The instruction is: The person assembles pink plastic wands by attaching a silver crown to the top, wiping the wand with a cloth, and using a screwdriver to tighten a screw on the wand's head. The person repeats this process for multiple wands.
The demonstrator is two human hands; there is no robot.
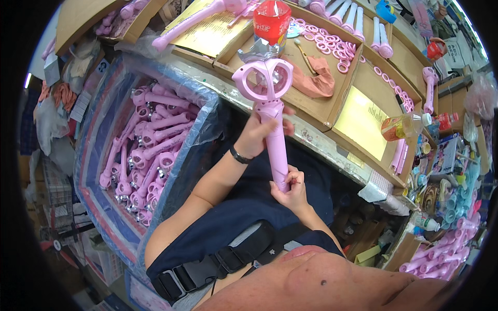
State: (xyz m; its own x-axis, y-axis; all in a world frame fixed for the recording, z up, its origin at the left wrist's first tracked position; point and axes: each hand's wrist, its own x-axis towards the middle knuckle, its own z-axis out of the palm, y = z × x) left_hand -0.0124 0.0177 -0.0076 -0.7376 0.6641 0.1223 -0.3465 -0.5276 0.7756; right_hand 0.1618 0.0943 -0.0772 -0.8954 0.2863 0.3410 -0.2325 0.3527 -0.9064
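Observation:
A pink toy wand (276,147) stands nearly upright in front of me, its round openwork head topped by a silver crown (261,52). My left hand (252,135) is closed round the upper handle, just below the head; its fingers are a little blurred. Down at the bottom end of the handle, my right hand (291,192) grips with bent fingers. A slanting line crosses the handle just above that hand. Many similar wands (155,135) lie heaped in a lined bag (199,116) to my left.
Shallow cardboard trays (340,111) line the bench, with pink rings (324,41), an orange cloth (316,78) and pink handles (384,46). A red-labelled bottle (272,20) stands just behind the wand's head. At right are a bottle of yellowish liquid (404,127) and piled pink parts (441,254).

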